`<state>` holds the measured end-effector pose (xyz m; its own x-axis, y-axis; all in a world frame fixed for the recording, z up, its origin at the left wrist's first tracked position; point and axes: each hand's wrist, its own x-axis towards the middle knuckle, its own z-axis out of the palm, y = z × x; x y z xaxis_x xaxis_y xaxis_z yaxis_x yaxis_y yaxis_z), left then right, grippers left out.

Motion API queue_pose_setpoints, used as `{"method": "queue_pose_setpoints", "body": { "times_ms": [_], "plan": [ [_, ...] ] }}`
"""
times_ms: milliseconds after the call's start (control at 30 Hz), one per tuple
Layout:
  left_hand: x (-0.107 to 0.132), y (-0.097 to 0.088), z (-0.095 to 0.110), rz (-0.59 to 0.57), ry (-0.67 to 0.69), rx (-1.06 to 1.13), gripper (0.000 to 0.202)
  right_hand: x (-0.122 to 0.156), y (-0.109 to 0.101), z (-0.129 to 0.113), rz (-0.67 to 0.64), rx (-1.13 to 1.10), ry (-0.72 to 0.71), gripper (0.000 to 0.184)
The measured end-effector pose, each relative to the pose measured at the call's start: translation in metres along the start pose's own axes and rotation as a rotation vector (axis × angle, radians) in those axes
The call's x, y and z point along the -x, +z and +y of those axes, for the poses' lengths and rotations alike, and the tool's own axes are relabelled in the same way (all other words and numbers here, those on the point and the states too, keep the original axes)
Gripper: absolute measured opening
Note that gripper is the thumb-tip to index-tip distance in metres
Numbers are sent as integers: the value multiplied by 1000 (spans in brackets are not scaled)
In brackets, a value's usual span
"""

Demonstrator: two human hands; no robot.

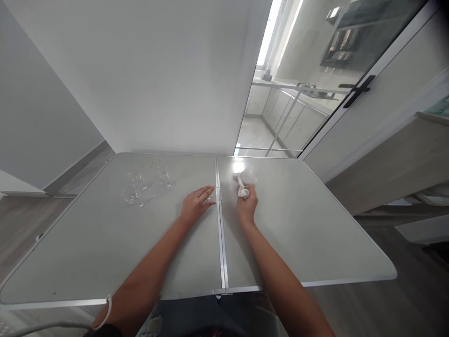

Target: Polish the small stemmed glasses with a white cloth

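My left hand [198, 203] rests at the table's centre seam, its fingers and thumb on either side of a clear, see-through glass-like piece [218, 194] that lies low across the seam. Just right of the seam, my right hand [248, 206] is closed round a bunched white cloth [242, 191]. Beyond its fingers a pale, see-through shape [249, 176] shows, blurred, so I cannot tell whether it is cloth or glass. Several clear glass-like pieces [135, 194] stand or lie at the table's left, with more clear pieces [164, 177] beside them; their outlines are faint.
The pale folding table [287, 224] has a metal edge and a metal seam [221, 243]. A white wall [175, 84] meets its far side. To the back right is a glass door [308, 56] with a black handle [359, 91]. A pale cable [108, 311] hangs by my left forearm.
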<state>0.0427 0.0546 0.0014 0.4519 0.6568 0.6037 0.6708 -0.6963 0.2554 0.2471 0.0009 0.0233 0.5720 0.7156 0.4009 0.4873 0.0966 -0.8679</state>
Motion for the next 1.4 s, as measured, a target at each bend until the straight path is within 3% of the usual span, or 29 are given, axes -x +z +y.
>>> {"method": "queue_pose_setpoints", "body": {
  "times_ms": [100,233,333,400,500,667,767,933,1000,1133,1233,1333,1400],
  "plan": [
    [-1,0,1,-24,7,11,50,8,8,-2,-307,-166,-73,17],
    [0,-1,-2,-11,32,28,48,13,9,-3,-524,-323,-112,12],
    [0,-2,-1,-48,137,53,48,12,3,-5,-741,-386,-81,38],
    [-1,-4,3,-65,158,63,51,11,0,-7,-812,-456,-19,56],
    [-2,-8,9,-50,96,32,48,11,1,-7,-763,-550,98,61],
    [-2,-9,12,-42,39,-14,42,9,7,-5,-634,-493,35,24],
    [-2,-9,12,-28,38,-17,41,8,5,-6,-618,-463,19,16],
    [-2,-10,14,-46,75,48,41,10,-1,-4,-658,-615,208,37],
    [-1,-12,14,-63,53,53,49,9,-4,-2,-689,-619,179,37],
    [-2,-19,11,-253,-34,47,68,2,-13,4,-791,-467,-134,28],
    [-4,-28,10,-468,-48,142,62,-3,-21,8,-846,-333,-322,27],
    [-7,-34,10,-575,-72,205,71,-3,-23,9,-939,-314,-313,31],
    [-9,-33,9,-539,-106,161,78,-2,-20,9,-901,-351,-236,32]
  ]
}}
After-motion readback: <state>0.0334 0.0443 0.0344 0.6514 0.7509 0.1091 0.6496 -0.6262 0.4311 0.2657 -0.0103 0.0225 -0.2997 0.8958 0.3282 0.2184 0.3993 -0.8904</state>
